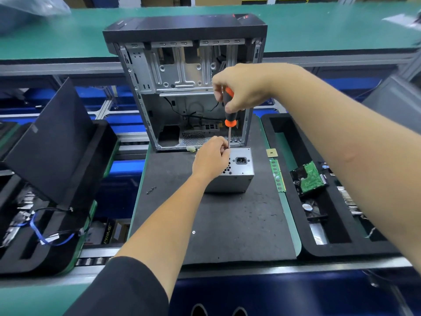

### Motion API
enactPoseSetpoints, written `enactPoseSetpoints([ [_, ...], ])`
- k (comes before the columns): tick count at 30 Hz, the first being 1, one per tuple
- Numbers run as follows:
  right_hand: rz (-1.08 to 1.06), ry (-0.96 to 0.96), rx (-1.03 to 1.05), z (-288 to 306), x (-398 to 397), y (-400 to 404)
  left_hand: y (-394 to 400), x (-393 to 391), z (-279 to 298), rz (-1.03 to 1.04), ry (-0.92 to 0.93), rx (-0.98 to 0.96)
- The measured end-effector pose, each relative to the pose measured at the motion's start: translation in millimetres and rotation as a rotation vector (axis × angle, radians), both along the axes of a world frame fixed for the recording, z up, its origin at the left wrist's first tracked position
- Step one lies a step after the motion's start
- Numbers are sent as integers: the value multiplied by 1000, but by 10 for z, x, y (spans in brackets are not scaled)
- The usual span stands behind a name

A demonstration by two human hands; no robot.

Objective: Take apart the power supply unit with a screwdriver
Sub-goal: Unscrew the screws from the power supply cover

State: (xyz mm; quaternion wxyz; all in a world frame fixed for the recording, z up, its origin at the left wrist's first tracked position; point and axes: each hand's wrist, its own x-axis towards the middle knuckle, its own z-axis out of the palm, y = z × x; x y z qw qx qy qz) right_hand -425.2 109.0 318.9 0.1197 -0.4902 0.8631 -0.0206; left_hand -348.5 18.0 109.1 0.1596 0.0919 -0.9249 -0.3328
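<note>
screws on the power supply unit (237, 176) look like the job right now, so this seems to be an early step of taking it apart. the grey metal box sits on the dark mat (227, 224) of the work surface, just in front of the open computer case (182, 87), with its plug socket side facing up. the right hand (241, 87) is wrapped around the black and orange handle of the screwdriver (229, 117), so that grip is closed on the tool and holds it almost straight up and down. the thin metal shaft points down at the top back edge of the box. the left hand (210, 159) rests on top of the box, and its fingers are curled in tight, pinching the low end of the shaft to keep the tip steady. the tip and the screw are hidden behind those fingers, so i cannot tell if the tip is in a screw head yet. my guess is that the next move needs the tip to sit snug in the screw, a gentle push down, and a turn of the handle while the left hand keeps the box from sliding. if the tip slips, it could jump off and scratch the box or poke a finger. a few small dark screws (151, 190) lie on the mat to the left, well apart from the box. a green memory stick (277, 175) lies at the right edge of the mat.
</note>
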Motion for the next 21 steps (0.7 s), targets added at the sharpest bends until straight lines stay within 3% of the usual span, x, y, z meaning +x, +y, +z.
enactPoseSetpoints([
  [4, -50, -69, -2, -33, 13, 7, 5, -7, -17, 4, -1, -6],
  [8, -228, 31, 89, -23, 3, -40, 4, 2, -17, -5, 2, -5],
  [16, -19, -42, 33, 32, -20, 80, 5, -12, -9, 4, -12, -13],
  [21, -136, 5, 58, -39, -42, 71, 13, -6, 5, 4, -2, -25],
])
